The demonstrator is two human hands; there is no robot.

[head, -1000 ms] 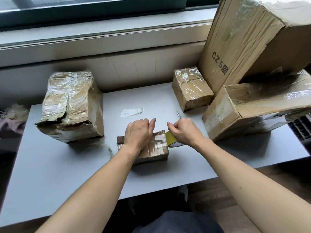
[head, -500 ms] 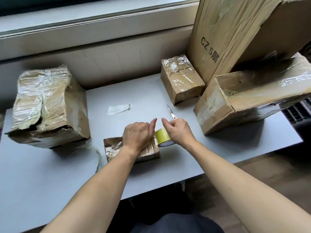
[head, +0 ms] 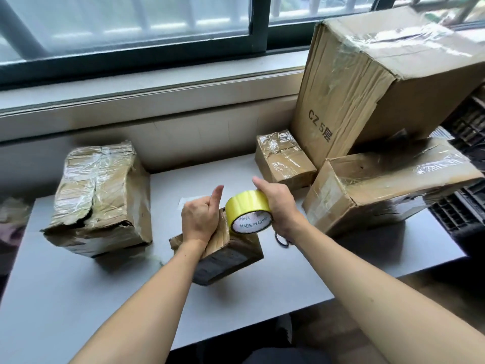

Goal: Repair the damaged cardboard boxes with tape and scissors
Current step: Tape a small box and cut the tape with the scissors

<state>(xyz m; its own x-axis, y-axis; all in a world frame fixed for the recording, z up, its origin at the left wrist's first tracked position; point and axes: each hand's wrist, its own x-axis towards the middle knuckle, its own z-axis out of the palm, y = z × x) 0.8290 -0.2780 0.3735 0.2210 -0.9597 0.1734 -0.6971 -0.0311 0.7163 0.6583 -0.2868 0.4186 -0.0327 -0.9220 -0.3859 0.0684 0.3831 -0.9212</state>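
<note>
My left hand (head: 200,219) grips a small battered cardboard box (head: 228,254), tilted up off the grey table (head: 78,298) with its dark underside facing me. My right hand (head: 278,206) holds a yellow tape roll (head: 248,212) against the box's upper right edge, fingers curled over the roll. Black scissor handles (head: 282,239) poke out under my right wrist; the blades are hidden, and I cannot tell whether that hand holds the scissors too.
A crushed, taped box (head: 102,195) stands at the left. A small taped box (head: 284,158), a tall box marked CZ 5 (head: 367,82) and a long low box (head: 388,185) crowd the right. A scrap of tape (head: 186,202) lies behind my left hand. A window sill runs behind.
The small box was lying flat under my left hand; now it is lifted and tilted up. My right hand has raised the tape roll to the box's upper edge. My head has tipped up.
</note>
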